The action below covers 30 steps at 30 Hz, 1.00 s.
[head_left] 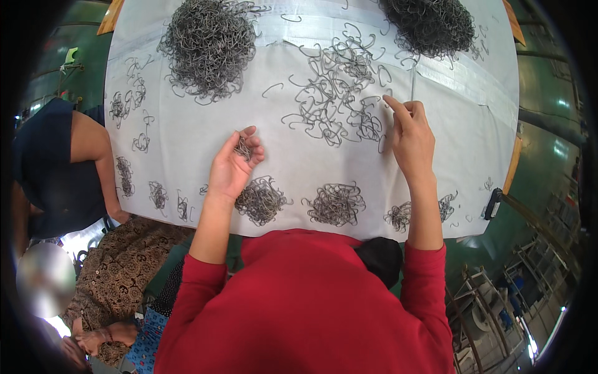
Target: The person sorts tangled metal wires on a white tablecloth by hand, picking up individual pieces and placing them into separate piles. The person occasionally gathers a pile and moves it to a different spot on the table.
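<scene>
Grey hooks [243, 150] sit in the curled left hand [233, 163], centre-left, probably cupped against spilling; right hand [412, 138], centre-right, can't tell its grip.

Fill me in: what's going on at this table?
The left hand cups a small bunch of hooks. The right hand is at the right edge of a loose scatter; whether it grips a hook is unclear. Two big heaps sit at the far side of the table, with smaller piles along the near edge.

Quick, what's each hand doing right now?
Left hand: cupped, holding curved dark-grey metal hooks.
Right hand: partly curled; can't tell if it's holding anything.
</scene>
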Tool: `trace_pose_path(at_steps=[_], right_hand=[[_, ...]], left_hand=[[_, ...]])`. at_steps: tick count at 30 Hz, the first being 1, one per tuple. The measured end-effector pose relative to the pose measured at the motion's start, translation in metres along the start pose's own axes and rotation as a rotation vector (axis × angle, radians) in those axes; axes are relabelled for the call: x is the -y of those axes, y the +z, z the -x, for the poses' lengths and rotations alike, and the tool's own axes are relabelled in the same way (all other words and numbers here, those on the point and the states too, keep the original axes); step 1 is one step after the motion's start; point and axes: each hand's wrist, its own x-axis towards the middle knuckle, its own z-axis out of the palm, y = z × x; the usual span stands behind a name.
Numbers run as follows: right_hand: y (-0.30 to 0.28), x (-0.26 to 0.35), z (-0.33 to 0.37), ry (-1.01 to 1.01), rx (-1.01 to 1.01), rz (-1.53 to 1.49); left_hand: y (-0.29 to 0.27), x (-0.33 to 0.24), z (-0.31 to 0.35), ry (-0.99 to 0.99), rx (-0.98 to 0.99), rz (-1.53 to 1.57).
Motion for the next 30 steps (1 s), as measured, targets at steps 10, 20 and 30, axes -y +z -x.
trace_pose_path(at_steps=[10,20,30], right_hand=[[0.015,0.016,-0.005,-0.15,0.088,0.086],[-0.018,-0.021,0.036,0.047,0.047,0.062],[-0.023,-0.012,0.065,0.036,0.11,-0.039]], left_hand=[[0.005,0.0,0.0,0.013,0.0,0.013],[0.005,-0.025,0.062,0.191,-0.279,-0.982],[0.026,0.012,0.104,0.488,-0.218,-1.86]])
